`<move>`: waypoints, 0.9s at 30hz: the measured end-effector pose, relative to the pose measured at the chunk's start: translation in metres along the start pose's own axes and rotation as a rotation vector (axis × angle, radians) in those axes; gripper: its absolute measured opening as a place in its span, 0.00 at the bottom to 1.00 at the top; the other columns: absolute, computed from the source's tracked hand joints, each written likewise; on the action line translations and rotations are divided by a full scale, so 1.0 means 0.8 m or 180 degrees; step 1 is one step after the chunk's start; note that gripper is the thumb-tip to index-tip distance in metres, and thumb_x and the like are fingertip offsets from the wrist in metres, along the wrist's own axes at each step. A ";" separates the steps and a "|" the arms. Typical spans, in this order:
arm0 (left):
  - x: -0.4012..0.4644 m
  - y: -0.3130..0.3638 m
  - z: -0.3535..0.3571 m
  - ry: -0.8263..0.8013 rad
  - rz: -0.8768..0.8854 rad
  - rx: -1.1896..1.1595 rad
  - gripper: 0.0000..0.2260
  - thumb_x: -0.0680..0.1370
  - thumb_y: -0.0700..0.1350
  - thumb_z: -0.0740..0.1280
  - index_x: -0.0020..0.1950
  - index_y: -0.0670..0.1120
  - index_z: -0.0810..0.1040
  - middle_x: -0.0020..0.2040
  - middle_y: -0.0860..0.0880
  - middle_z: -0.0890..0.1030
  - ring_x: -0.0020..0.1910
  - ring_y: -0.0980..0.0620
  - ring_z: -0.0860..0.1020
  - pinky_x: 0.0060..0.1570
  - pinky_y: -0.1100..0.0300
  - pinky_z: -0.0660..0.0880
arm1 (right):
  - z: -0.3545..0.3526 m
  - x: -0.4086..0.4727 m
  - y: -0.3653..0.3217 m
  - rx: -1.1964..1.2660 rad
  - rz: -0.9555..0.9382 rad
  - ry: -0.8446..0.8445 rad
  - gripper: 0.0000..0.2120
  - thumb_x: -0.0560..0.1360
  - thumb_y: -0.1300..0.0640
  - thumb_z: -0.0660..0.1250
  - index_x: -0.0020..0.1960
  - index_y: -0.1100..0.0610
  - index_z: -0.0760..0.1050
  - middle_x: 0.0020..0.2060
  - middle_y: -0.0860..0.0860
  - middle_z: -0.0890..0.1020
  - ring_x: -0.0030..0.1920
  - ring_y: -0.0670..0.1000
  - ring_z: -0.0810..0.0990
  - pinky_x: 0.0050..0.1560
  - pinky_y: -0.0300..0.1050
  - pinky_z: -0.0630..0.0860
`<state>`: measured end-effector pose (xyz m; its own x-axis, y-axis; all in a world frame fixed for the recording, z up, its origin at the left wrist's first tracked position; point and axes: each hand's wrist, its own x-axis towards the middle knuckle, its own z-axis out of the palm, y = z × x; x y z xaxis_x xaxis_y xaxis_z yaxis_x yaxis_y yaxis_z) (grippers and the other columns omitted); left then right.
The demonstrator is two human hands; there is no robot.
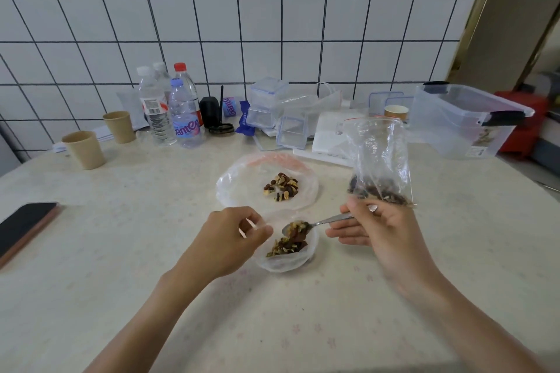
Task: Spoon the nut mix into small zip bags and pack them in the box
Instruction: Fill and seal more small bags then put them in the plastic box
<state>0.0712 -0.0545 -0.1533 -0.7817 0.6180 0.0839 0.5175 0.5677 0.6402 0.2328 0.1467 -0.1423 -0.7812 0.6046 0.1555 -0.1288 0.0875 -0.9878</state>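
Plastic film is the trouble here: the small zip bag (286,247) lying near the front of the pale tabletop (121,251) is thin, limp and likely slippery, so it will probably collapse unless its mouth is held open at the rim, which is where the left hand (230,239) pinches it between curled fingers. The larger clear bag (266,182) spread just behind it carries a small heap of nut mix (281,187), light and loose, apt to roll off if tipped. The right hand (372,221) grips the spoon (303,226) by its handle, the loaded bowl over the small bag's mouth, and seems also to hold a second zip bag (378,160) upright, partly filled; how firmly, I cannot tell. The clear box (466,121) stands at the far right, well apart, open and rigid, easy to load from above. The tabletop looks smooth and flat; a tiled wall (242,24) rises behind, with water bottles (169,106), paper cups (85,148) and small containers (269,106) along it, and a phone (24,227) at the left edge.
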 end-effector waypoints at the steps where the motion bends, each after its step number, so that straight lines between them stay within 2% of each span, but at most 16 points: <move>1: 0.000 0.002 0.002 -0.0002 -0.0007 -0.0121 0.08 0.79 0.56 0.71 0.48 0.52 0.83 0.40 0.54 0.84 0.32 0.58 0.81 0.37 0.59 0.81 | -0.002 -0.004 0.002 -0.0321 -0.0261 -0.0024 0.11 0.83 0.55 0.65 0.49 0.61 0.83 0.39 0.54 0.88 0.43 0.59 0.89 0.43 0.48 0.85; 2: 0.000 0.004 0.003 -0.0014 -0.0026 -0.0282 0.07 0.79 0.54 0.71 0.48 0.51 0.83 0.40 0.52 0.84 0.30 0.57 0.81 0.35 0.59 0.81 | -0.006 -0.008 0.003 -0.0800 -0.0664 -0.0089 0.12 0.83 0.54 0.65 0.50 0.59 0.84 0.40 0.51 0.88 0.43 0.58 0.88 0.44 0.50 0.85; 4: 0.002 0.006 0.000 -0.0026 -0.0093 -0.0604 0.06 0.80 0.51 0.72 0.47 0.49 0.84 0.40 0.49 0.85 0.29 0.54 0.82 0.31 0.60 0.80 | -0.015 -0.015 0.001 -0.2007 -0.1855 -0.0356 0.15 0.84 0.50 0.63 0.52 0.57 0.84 0.41 0.47 0.87 0.41 0.56 0.86 0.42 0.54 0.82; 5: 0.002 0.007 -0.002 -0.0020 -0.0135 -0.0739 0.06 0.79 0.51 0.73 0.47 0.49 0.84 0.39 0.49 0.85 0.29 0.53 0.83 0.30 0.61 0.79 | -0.018 -0.018 -0.001 -0.2507 -0.2484 -0.0500 0.16 0.84 0.49 0.61 0.52 0.58 0.84 0.41 0.47 0.87 0.40 0.55 0.85 0.39 0.52 0.81; 7: 0.004 0.007 -0.007 -0.0036 -0.0195 -0.0956 0.06 0.79 0.51 0.73 0.47 0.49 0.84 0.39 0.49 0.85 0.30 0.52 0.83 0.29 0.61 0.78 | -0.021 -0.020 -0.004 -0.3029 -0.3310 -0.0654 0.17 0.84 0.51 0.62 0.51 0.60 0.85 0.43 0.50 0.87 0.39 0.54 0.85 0.37 0.49 0.81; 8: 0.004 0.007 -0.008 -0.0065 -0.0213 -0.1006 0.07 0.79 0.51 0.73 0.47 0.49 0.84 0.38 0.49 0.85 0.30 0.52 0.83 0.29 0.62 0.78 | -0.022 -0.020 -0.005 -0.3056 -0.3430 -0.0654 0.16 0.83 0.52 0.63 0.51 0.61 0.85 0.43 0.50 0.87 0.39 0.54 0.85 0.37 0.48 0.81; 10: 0.005 0.007 -0.008 -0.0094 -0.0195 -0.0858 0.07 0.79 0.52 0.72 0.48 0.49 0.84 0.39 0.50 0.85 0.29 0.53 0.83 0.28 0.63 0.77 | -0.023 -0.018 -0.006 -0.2778 -0.3139 -0.0555 0.15 0.83 0.51 0.64 0.52 0.60 0.84 0.43 0.48 0.87 0.39 0.51 0.85 0.38 0.48 0.80; 13: 0.007 0.005 -0.006 -0.0040 -0.0125 -0.0513 0.10 0.80 0.56 0.71 0.48 0.50 0.83 0.40 0.52 0.84 0.30 0.53 0.83 0.28 0.63 0.77 | -0.019 -0.011 -0.004 -0.1585 -0.1928 -0.0317 0.12 0.83 0.51 0.66 0.50 0.56 0.84 0.41 0.45 0.88 0.42 0.45 0.86 0.44 0.43 0.81; 15: 0.009 0.002 -0.008 0.0116 -0.0121 -0.0451 0.13 0.78 0.61 0.70 0.46 0.52 0.83 0.39 0.54 0.84 0.30 0.55 0.82 0.30 0.63 0.76 | -0.012 0.000 -0.002 -0.0682 -0.1253 -0.0079 0.10 0.82 0.55 0.66 0.47 0.55 0.84 0.39 0.50 0.88 0.42 0.49 0.88 0.43 0.40 0.82; 19: 0.019 -0.008 -0.016 0.0909 -0.0133 -0.0420 0.12 0.75 0.65 0.71 0.45 0.57 0.82 0.41 0.57 0.83 0.34 0.57 0.81 0.38 0.59 0.76 | -0.003 0.031 0.003 0.0308 -0.0340 0.0098 0.12 0.83 0.53 0.66 0.49 0.59 0.84 0.42 0.58 0.88 0.43 0.60 0.89 0.37 0.47 0.85; 21: 0.030 -0.012 -0.020 0.1255 -0.0133 -0.0258 0.13 0.73 0.64 0.73 0.49 0.57 0.80 0.43 0.58 0.81 0.36 0.58 0.79 0.38 0.59 0.75 | 0.002 0.050 0.008 0.0429 -0.0036 0.0183 0.13 0.83 0.51 0.67 0.50 0.59 0.84 0.43 0.58 0.88 0.43 0.60 0.89 0.36 0.47 0.85; 24: 0.050 -0.015 -0.021 0.1509 -0.0115 0.0059 0.21 0.72 0.63 0.75 0.59 0.56 0.77 0.51 0.57 0.77 0.40 0.59 0.77 0.43 0.55 0.78 | 0.013 0.079 0.019 0.0267 -0.0049 0.0373 0.13 0.82 0.50 0.67 0.50 0.58 0.84 0.40 0.55 0.88 0.41 0.57 0.89 0.35 0.48 0.85; 27: 0.071 -0.014 -0.016 0.1687 -0.0041 0.0483 0.32 0.70 0.64 0.77 0.69 0.53 0.72 0.64 0.50 0.73 0.55 0.50 0.78 0.57 0.48 0.78 | 0.026 0.105 0.029 -0.0336 -0.0430 0.0554 0.12 0.83 0.52 0.66 0.47 0.57 0.83 0.37 0.53 0.87 0.38 0.53 0.88 0.36 0.56 0.85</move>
<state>0.0161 -0.0326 -0.1461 -0.8363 0.2742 0.4747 0.5204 0.6697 0.5299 0.1518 0.1829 -0.1522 -0.6430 0.7083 0.2913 -0.1534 0.2536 -0.9551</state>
